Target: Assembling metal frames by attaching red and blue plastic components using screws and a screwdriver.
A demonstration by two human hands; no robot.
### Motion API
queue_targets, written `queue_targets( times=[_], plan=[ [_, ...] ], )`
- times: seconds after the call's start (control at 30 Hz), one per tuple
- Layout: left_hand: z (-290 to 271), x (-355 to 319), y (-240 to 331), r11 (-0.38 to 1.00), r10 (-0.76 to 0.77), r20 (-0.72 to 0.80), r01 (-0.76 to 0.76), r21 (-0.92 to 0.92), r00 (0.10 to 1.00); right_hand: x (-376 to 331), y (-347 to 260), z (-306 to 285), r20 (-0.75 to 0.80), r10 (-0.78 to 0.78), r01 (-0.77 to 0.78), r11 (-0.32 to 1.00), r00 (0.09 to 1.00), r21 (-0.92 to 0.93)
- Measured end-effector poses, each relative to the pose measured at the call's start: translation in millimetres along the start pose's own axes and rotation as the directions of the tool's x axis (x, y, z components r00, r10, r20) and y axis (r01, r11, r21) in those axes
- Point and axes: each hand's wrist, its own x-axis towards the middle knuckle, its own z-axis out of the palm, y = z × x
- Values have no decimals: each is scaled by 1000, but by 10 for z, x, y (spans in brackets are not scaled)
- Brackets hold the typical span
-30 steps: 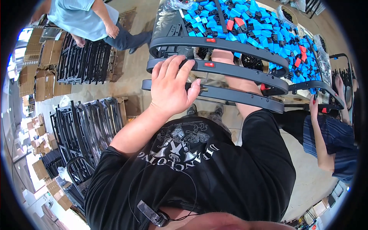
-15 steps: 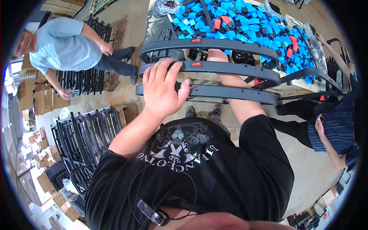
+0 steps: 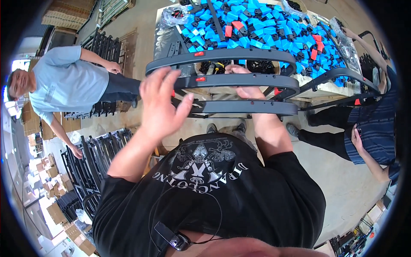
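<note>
Three curved black metal bars lie across in front of me: a far bar [image 3: 239, 53], a middle bar [image 3: 248, 80] and a near bar [image 3: 231, 106]. Small red inserts [image 3: 200, 79] sit on the far and middle ones. At their left ends is my left hand [image 3: 160, 105], fingers spread and slightly blurred, grasping nothing. My right hand [image 3: 249, 91] reaches up behind the near and middle bars. Its fingertips show in the gap beyond the middle bar, and that bar hides most of the fingers, so their grip is unclear.
A table heaped with blue, black and red plastic pieces [image 3: 257, 28] stands ahead, with tubs of small black parts [image 3: 263, 66] at its near edge. One person [image 3: 68, 81] stands at left, another [image 3: 370, 124] at right. Black frames [image 3: 92, 158] are stacked at lower left.
My left hand has come off the bars' tops and shifted left, fingers spreading. My right hand has drawn back toward me from beyond the far bar. The left person's arm has lowered.
</note>
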Motion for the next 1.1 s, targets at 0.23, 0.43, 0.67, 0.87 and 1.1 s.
queue_targets(
  times=[0.23,0.43,0.67,0.87,1.1],
  plan=[
    [861,2069,-229,935,0,264,94,-343,965,-805,588,-491,263,-222,342,506,939,-792],
    [2940,3170,-231,935,-315,705,336,116,635,-1763,931,-1420,493,-177,500,-5,852,-866],
    [3652,3477,-147,930,-361,844,88,357,396,-2861,548,-1781,-555,111,-395,814,825,-425],
    [3602,3273,-269,693,-579,707,702,166,405,-3143,877,-2024,-630,-31,-387,765,776,-514],
    [3175,3447,-428,440,-534,757,888,-132,377,-3046,768,-2206,-590,-2,-414,709,808,-570]
  ],
)
